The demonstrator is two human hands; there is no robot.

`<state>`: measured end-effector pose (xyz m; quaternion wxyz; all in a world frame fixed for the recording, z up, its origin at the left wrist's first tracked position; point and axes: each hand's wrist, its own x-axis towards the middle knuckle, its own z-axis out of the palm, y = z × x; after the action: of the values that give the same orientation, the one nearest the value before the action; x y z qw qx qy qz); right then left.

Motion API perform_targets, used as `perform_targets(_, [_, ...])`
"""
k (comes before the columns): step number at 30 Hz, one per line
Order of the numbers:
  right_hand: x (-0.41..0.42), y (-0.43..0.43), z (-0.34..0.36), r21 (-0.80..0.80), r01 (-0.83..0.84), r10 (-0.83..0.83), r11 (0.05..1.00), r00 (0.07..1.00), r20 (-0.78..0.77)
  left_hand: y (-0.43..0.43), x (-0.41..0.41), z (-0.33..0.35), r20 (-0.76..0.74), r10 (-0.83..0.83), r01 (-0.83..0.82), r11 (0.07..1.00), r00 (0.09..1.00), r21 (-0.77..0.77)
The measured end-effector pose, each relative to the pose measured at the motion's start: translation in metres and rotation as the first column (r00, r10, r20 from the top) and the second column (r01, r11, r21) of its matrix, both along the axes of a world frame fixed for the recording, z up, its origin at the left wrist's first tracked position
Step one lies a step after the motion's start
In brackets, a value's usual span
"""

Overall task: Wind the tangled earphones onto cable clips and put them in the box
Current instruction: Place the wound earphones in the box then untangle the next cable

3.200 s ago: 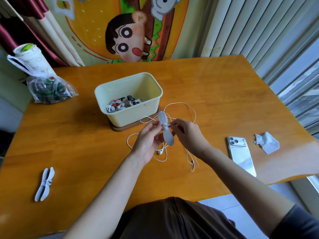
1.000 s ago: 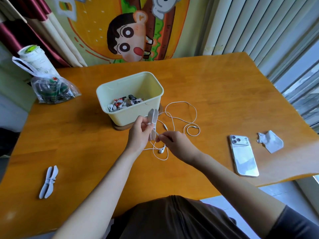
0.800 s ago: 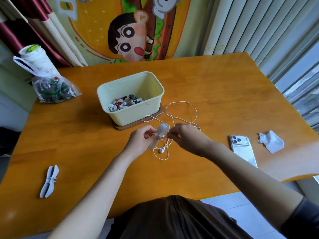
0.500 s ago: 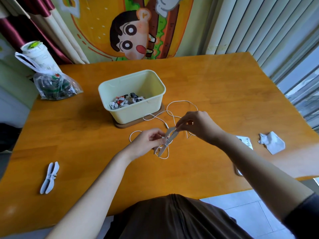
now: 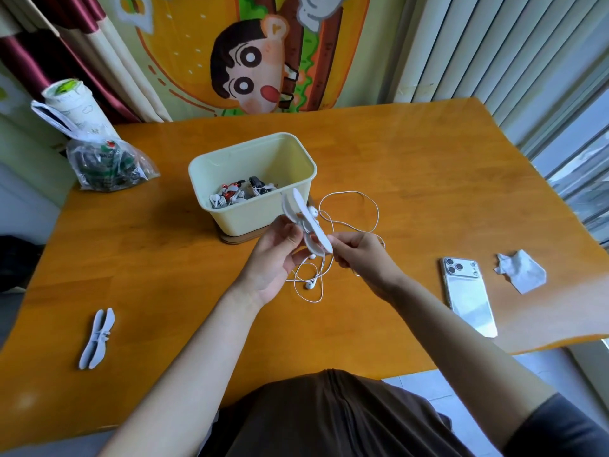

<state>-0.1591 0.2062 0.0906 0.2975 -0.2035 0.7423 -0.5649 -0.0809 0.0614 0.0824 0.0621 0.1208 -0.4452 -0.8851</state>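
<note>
While I watch this from the head camera, the step in hand looks like winding: the left hand (image 5: 276, 255) pinches a white cable clip (image 5: 301, 209) at its waist, held above the table (image 5: 412, 179) at frame centre, just in front of the box (image 5: 253, 150). The right hand (image 5: 359, 258) is curled, pinching the cable right beside the clip's lower end. The white earphones (image 5: 309, 285) are mostly unwound: one loop lies on the table right of the box, more loops and an earbud hang or lie below the hands. How many turns are on the clip I can't tell, too small.

Next move, my read: carry the cable round the clip's waist again, keep it taut, feed slack from the right-hand loop without snagging it.

Counts:
- Two cable clips: one in hand, one spare clip (image 5: 97, 338) lower left.
- One earphone set out.
- One box, with several wound sets inside, number unclear.
- One phone (image 5: 468, 295).
- One crumpled tissue (image 5: 520, 272).
- One plastic bag (image 5: 105, 163), upper left.
</note>
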Motion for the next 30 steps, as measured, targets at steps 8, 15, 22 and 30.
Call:
perform_targets(8, [0.016,-0.008,-0.013,0.187,0.098,-0.041,0.977,0.957,-0.288,0.004,-0.005,-0.005,0.082,0.198,-0.191,0.978,0.977,-0.089])
perform_targets(15, [0.022,-0.003,-0.008,0.355,0.021,0.172,0.935,0.847,-0.504,-0.004,-0.002,-0.027,0.133,0.339,-0.113,0.616,0.931,-0.780])
perform_targets(22, [0.001,0.008,0.013,0.470,-0.004,0.313,0.882,0.751,-0.581,-0.007,0.004,-0.034,0.185,0.138,0.111,0.424,0.973,-0.899])
perform_targets(30, [-0.029,0.017,0.035,0.426,-0.003,0.261,0.905,0.795,-0.548,-0.005,0.009,-0.025,0.232,-0.117,0.255,0.594,0.966,-0.763])
